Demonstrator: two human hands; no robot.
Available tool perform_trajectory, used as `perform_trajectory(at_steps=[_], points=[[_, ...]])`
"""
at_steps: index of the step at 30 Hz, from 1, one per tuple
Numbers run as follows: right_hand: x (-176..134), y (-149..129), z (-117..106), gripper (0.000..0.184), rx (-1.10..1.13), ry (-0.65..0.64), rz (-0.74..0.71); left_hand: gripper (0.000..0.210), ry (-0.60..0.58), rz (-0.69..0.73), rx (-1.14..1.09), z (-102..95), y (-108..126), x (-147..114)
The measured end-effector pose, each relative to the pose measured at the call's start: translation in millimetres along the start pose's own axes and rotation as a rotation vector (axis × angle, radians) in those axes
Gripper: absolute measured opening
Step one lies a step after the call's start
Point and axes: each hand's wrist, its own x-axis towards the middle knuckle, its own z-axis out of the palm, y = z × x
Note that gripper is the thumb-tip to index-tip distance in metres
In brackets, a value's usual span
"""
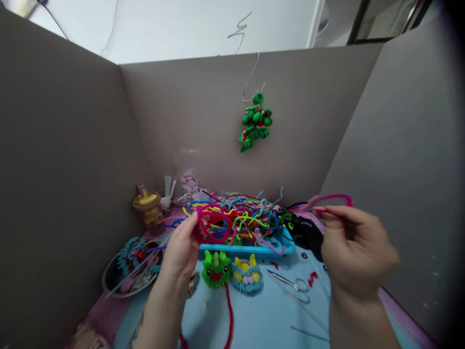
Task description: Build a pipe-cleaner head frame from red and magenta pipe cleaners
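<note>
My left hand (183, 247) is closed on a magenta pipe cleaner (218, 240) bent into loops, held up in front of a blue tray. Away to the right, my right hand (358, 249) pinches a length of bright pink pipe cleaner (339, 196) that curves above the fingers. I cannot tell whether the two pink pieces are joined. Below the hands, a green fuzzy creature head (216, 270) with horns lies beside a light blue fuzzy head (247, 277) with yellow eyes. A red pipe cleaner (229, 310) trails down from the green one.
The blue tray (240, 249) overflows with coloured pipe cleaners. Scissors (290, 283) and red scraps (311, 278) lie on the blue mat (272, 320). At left are a bowl (109, 286) and a brown cup (147, 203). A green tree ornament (257, 121) hangs on the grey partition (189, 106).
</note>
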Motion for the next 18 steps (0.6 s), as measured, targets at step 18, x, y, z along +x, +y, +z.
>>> perform_trajectory(at_steps=[18], points=[[-9.3,-25.6,25.8,0.012,0.132,-0.605,-0.223,0.028,-0.194,0.236,0.812,24.2,-8.2,-27.5]])
